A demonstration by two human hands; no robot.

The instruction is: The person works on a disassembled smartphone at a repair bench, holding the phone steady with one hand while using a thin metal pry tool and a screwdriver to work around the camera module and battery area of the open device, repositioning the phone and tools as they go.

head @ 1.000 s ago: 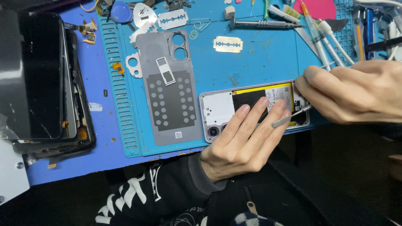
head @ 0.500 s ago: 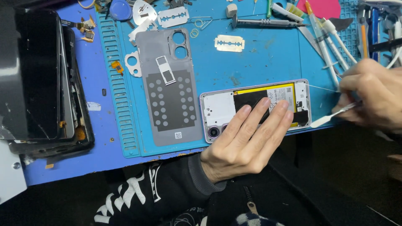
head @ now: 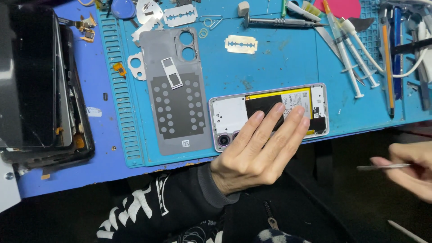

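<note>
On the blue tabletop, the opened phone lies at the near edge, left hand flat on it, fingers straight. Off that edge, the right hand pinches a thin metal tool.

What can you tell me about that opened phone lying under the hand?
The opened phone lies flat, back side up, near the front edge of the blue mat. Its rear cover is off: a pale silvery frame surrounds a white panel, camera lenses at the left end, and a black battery with a yellow strip. The left hand presses its fingers on the battery.
</note>
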